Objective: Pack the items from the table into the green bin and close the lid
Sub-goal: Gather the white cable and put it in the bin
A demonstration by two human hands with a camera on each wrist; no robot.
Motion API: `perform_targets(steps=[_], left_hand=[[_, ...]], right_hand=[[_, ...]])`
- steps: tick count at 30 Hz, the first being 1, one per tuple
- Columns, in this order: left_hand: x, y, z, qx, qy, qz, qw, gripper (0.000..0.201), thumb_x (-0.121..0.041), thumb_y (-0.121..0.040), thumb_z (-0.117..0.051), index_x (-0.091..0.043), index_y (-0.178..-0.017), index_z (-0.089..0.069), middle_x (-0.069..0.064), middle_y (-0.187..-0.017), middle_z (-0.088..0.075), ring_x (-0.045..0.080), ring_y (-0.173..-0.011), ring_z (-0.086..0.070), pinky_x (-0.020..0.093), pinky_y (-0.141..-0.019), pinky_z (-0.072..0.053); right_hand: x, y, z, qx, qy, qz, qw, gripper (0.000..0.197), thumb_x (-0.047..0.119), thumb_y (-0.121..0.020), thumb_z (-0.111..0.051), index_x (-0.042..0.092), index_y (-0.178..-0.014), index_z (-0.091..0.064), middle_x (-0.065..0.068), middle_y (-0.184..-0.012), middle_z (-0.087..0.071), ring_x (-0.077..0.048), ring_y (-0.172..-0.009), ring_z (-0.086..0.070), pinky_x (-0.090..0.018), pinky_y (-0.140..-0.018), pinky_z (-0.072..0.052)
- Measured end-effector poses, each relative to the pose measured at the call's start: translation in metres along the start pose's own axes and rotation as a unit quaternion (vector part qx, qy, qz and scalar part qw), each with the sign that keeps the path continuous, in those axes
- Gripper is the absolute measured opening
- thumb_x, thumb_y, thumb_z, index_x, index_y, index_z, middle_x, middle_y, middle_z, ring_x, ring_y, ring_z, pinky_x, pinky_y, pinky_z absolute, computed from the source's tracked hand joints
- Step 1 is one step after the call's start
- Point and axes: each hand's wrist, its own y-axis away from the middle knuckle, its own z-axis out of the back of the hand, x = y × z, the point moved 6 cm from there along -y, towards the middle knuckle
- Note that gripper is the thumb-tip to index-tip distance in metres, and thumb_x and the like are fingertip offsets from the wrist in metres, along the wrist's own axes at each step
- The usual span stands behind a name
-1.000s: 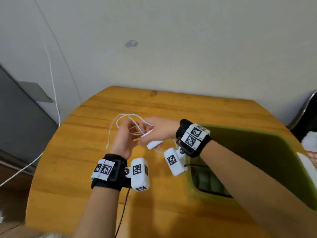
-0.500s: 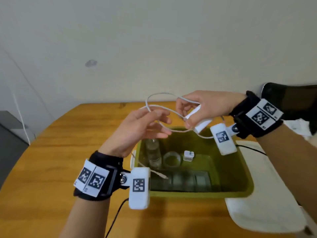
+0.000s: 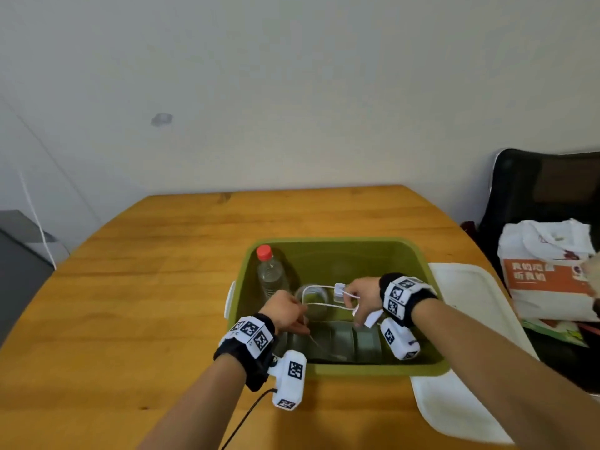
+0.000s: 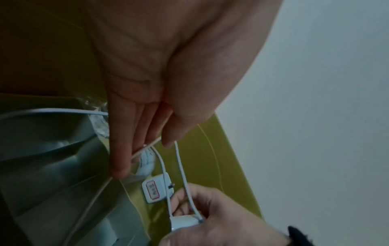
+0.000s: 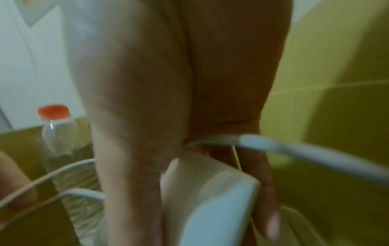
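Note:
The green bin (image 3: 373, 369) stands open on the wooden table (image 3: 156, 287). Both hands are down inside it with a white cable (image 3: 324, 306) strung between them. My left hand (image 3: 292, 315) pinches the thin cable (image 4: 179, 159) between thumb and fingers (image 4: 120, 163). My right hand (image 3: 357, 295) grips the cable's white block end (image 5: 216, 208). Inside the bin I see a clear bottle with a red cap (image 3: 271, 274), a clear round container (image 3: 313, 300), a small white plug (image 4: 155, 189) and several grey-green boxes (image 3: 341, 342). The bin's floor under my hands is hidden.
The white lid (image 3: 464, 319) lies flat on the table just right of the bin. Beyond the table's right edge a white and orange bag (image 3: 548, 280) sits on a black chair (image 3: 535, 190). A wall runs behind the table.
Both hands have come down from above the bin into it, carrying the cable. The cable loop now hangs low among the items inside.

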Motion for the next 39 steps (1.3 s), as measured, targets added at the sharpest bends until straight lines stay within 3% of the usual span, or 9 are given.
perform_targets(steps=[3,10,16,20,26,29,32,36,39], left_hand=[[0.004,-0.006,0.013,-0.031,-0.01,-0.002,0.999,0.025,-0.01,-0.098,-0.056,0.009,-0.113,-0.063,0.029,-0.106,-0.072,0.036,-0.084,-0.076,0.039,-0.079,-0.063],[0.012,-0.005,0.035,-0.003,0.006,-0.024,1.0,0.024,-0.01,-0.097,-0.059,0.005,-0.116,-0.063,0.025,-0.114,-0.07,0.024,-0.071,-0.073,0.023,-0.064,-0.062],[0.002,-0.003,0.053,-0.041,0.022,-0.051,0.998,0.015,-0.004,-0.1,-0.051,-0.009,-0.089,-0.061,0.029,-0.113,-0.069,0.027,-0.078,-0.071,0.022,-0.063,-0.062],[-0.014,-0.002,0.058,-0.056,0.042,-0.078,0.995,0.017,-0.009,-0.101,-0.05,-0.001,-0.111,-0.062,0.022,-0.108,-0.071,0.031,-0.089,-0.074,0.03,-0.075,-0.063],[-0.06,0.008,0.064,-0.114,0.071,-0.172,0.976,0.022,-0.018,-0.101,-0.051,-0.008,-0.113,-0.066,0.007,-0.096,-0.075,0.013,-0.067,-0.068,0.024,-0.057,-0.057],[-0.085,0.02,0.072,-0.17,0.103,-0.255,0.946,0.019,-0.016,-0.101,-0.05,-0.017,-0.106,-0.069,0.0,-0.081,-0.069,0.005,-0.06,-0.059,0.02,-0.056,-0.049],[-0.09,0.018,0.101,-0.288,0.162,-0.276,0.902,0.021,-0.009,-0.096,-0.051,-0.019,-0.099,-0.068,0.002,-0.084,-0.067,0.017,-0.069,-0.059,0.022,-0.057,-0.048],[-0.073,0.003,0.123,-0.391,0.22,-0.161,0.879,0.031,-0.018,-0.084,-0.052,-0.013,-0.111,-0.068,0.016,-0.119,-0.069,0.036,-0.114,-0.063,0.046,-0.095,-0.05],[-0.06,-0.002,0.119,-0.416,0.248,-0.097,0.869,0.042,-0.019,-0.086,-0.053,-0.008,-0.126,-0.061,0.017,-0.126,-0.065,0.034,-0.118,-0.061,0.044,-0.101,-0.048]], right_hand=[[-0.003,-0.019,-0.004,-0.028,0.015,-0.014,0.999,0.036,0.025,-0.076,-0.086,0.016,-0.102,-0.061,0.001,-0.1,-0.063,-0.021,-0.086,-0.059,-0.036,-0.073,-0.052],[-0.014,-0.042,-0.009,-0.05,-0.018,-0.05,0.997,0.041,0.016,-0.089,-0.075,0.015,-0.129,-0.063,-0.009,-0.124,-0.062,-0.029,-0.109,-0.062,-0.032,-0.08,-0.048],[-0.018,-0.04,-0.011,-0.056,-0.06,-0.049,0.995,0.034,0.015,-0.086,-0.078,0.017,-0.119,-0.07,-0.005,-0.118,-0.069,-0.024,-0.106,-0.066,-0.038,-0.09,-0.056],[-0.009,-0.034,-0.007,-0.087,-0.054,-0.046,0.994,0.041,0.021,-0.09,-0.075,0.013,-0.129,-0.065,-0.007,-0.126,-0.068,-0.024,-0.11,-0.065,-0.036,-0.092,-0.054],[0.021,0.019,0.036,-0.162,-0.081,0.025,0.983,0.037,0.027,-0.096,-0.065,0.019,-0.132,-0.061,-0.002,-0.122,-0.069,-0.016,-0.105,-0.066,-0.034,-0.093,-0.055],[0.024,0.081,0.067,-0.24,-0.162,0.075,0.954,0.025,0.032,-0.098,-0.063,0.022,-0.121,-0.066,0.006,-0.104,-0.072,-0.005,-0.089,-0.067,-0.024,-0.082,-0.055],[0.003,0.144,0.096,-0.323,-0.281,0.108,0.898,0.015,0.024,-0.099,-0.064,0.012,-0.107,-0.068,-0.004,-0.089,-0.074,-0.01,-0.07,-0.068,-0.022,-0.063,-0.053],[-0.077,0.188,0.112,-0.475,-0.382,0.037,0.792,0.017,0.016,-0.098,-0.065,0.002,-0.089,-0.067,-0.006,-0.063,-0.064,-0.019,-0.05,-0.058,-0.031,-0.051,-0.047],[-0.145,0.18,0.087,-0.504,-0.396,-0.085,0.763,0.017,0.018,-0.095,-0.063,0.007,-0.083,-0.066,-0.005,-0.064,-0.065,-0.018,-0.046,-0.057,-0.031,-0.051,-0.047]])
